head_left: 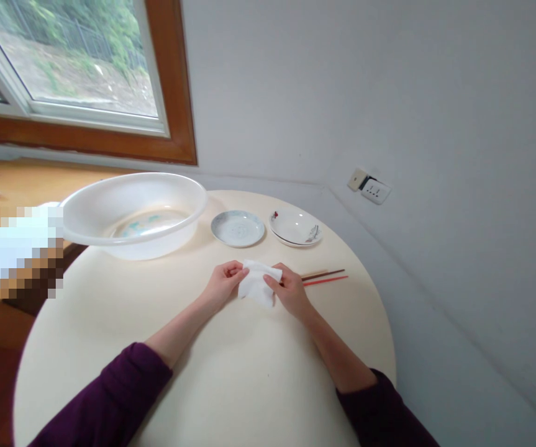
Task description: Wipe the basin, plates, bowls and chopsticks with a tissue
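Note:
A white tissue point(254, 284) is held between both hands over the round cream table point(230, 379). My left hand point(223, 282) pinches its left edge with fingers closed. My right hand point(290, 290) grips its right side, thumb on top. Both forearms come from purple sleeves at the bottom. Just right of my right hand lie brown and red chopsticks point(326, 277) on the table.
A large white plastic basin point(133, 214) stands at the table's back left. A small pale blue dish point(238, 228) and a white patterned plate point(295, 227) sit behind my hands. Walls with a socket point(371, 186) close in on the right; a window is at upper left.

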The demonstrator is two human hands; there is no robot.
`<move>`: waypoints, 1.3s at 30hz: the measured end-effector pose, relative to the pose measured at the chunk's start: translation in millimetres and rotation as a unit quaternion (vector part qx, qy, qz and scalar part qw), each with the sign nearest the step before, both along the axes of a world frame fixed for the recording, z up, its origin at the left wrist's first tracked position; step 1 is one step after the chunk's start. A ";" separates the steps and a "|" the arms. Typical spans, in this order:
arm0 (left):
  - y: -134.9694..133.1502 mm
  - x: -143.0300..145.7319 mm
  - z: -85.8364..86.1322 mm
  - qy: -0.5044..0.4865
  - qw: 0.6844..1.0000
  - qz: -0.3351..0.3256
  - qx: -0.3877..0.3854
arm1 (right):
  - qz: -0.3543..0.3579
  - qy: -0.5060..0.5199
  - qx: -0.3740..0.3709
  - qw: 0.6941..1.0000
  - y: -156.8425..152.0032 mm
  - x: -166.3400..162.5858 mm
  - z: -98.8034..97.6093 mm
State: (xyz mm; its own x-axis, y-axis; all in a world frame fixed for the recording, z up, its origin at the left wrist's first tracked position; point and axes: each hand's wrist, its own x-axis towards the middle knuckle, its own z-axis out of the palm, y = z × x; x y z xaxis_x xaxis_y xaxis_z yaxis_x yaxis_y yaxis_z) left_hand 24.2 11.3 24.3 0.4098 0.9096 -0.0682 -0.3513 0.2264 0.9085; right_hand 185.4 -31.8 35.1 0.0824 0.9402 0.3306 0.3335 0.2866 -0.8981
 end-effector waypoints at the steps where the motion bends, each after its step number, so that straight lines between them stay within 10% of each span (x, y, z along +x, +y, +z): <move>1: -0.4 0.2 0.2 0.003 1.000 0.004 0.001 | 0.000 0.004 -0.002 1.000 0.0 0.0 0.5; 8: 8.3 -2.9 -2.2 0.093 0.991 0.052 0.082 | -0.008 0.063 -0.022 0.998 2.5 4.2 -3.8; 19: 65.2 -38.7 -13.1 0.404 0.834 0.266 0.266 | -0.093 0.143 -0.032 0.985 9.9 16.9 -14.2; 27: 62.0 -29.4 -17.3 0.581 0.725 0.151 0.338 | -0.086 0.145 -0.022 0.985 10.1 17.3 -17.9; 39: 76.2 -34.6 -20.3 0.587 0.730 0.153 0.314 | -0.101 0.155 -0.022 0.983 8.2 16.4 -15.4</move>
